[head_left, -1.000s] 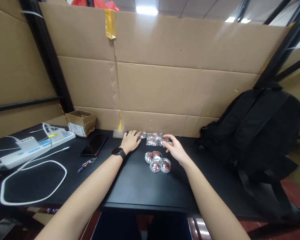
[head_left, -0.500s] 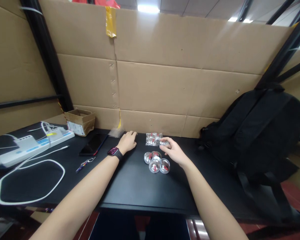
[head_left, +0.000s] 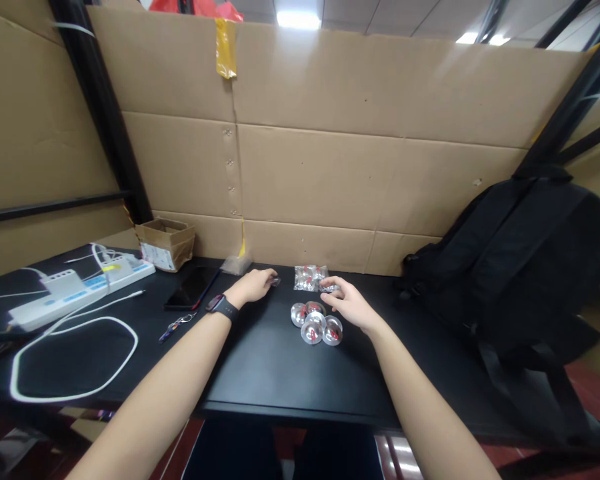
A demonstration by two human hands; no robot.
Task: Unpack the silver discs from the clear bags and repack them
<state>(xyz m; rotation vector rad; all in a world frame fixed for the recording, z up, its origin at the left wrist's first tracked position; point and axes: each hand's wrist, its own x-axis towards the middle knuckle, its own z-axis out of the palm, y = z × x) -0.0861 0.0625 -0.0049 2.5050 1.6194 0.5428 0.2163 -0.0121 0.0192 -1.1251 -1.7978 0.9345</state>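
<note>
My left hand (head_left: 254,287) rests near the back of the black table, its fingers closed on a small clear plastic piece (head_left: 276,282) that pokes out past the fingertips. My right hand (head_left: 349,303) has its fingers curled over a small shiny clear packet (head_left: 330,289), mostly hidden beneath them. Just left of that lies a clear plastic packet with red marks (head_left: 307,278). In front of my right hand sit several round clear domed cases (head_left: 313,329) with red bits inside, clustered and partly overlapping.
To the left are a phone (head_left: 191,288), a keychain (head_left: 176,327), a white power strip (head_left: 80,293) with a looped white cable (head_left: 75,398), and a small cardboard box (head_left: 167,247). A clear plastic bag (head_left: 237,265) lies by the cardboard wall (head_left: 320,173). A black backpack (head_left: 525,267) stands at right.
My left hand has pulled slightly back from the table's far side, and a small clear plastic piece now shows at its fingertips. My right hand stays over its packet.
</note>
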